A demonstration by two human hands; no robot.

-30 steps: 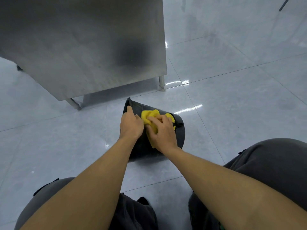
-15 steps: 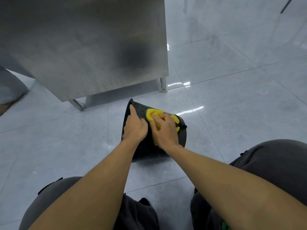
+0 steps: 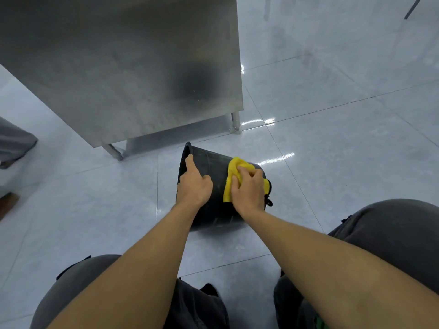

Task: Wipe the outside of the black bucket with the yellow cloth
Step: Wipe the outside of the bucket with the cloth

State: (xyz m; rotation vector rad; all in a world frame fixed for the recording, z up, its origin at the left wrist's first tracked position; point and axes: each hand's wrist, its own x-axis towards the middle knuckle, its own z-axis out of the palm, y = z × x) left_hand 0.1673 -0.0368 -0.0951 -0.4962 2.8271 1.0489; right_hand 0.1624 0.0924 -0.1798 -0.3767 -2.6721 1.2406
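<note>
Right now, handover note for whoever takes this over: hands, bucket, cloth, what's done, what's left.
Left hand: rests on the black bucket, index finger up at its rim; whether it grips is unclear.
Right hand: fingers curled on the bunched yellow cloth, pressing it to the bucket's upper wall.
Bucket: tipped on its side on the tiled floor, between the knees.
Done: wiping is under way; how much is clean can't be told.
Left: probably the rest of the outer wall, including the side against the floor.

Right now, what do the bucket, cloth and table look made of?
Black bucket: likely matte plastic or rubber, dull ribbed wall. Yellow cloth: soft fabric, probably microfibre; it bunches. Table: brushed stainless steel, by its hazy grey reflection.
</note>
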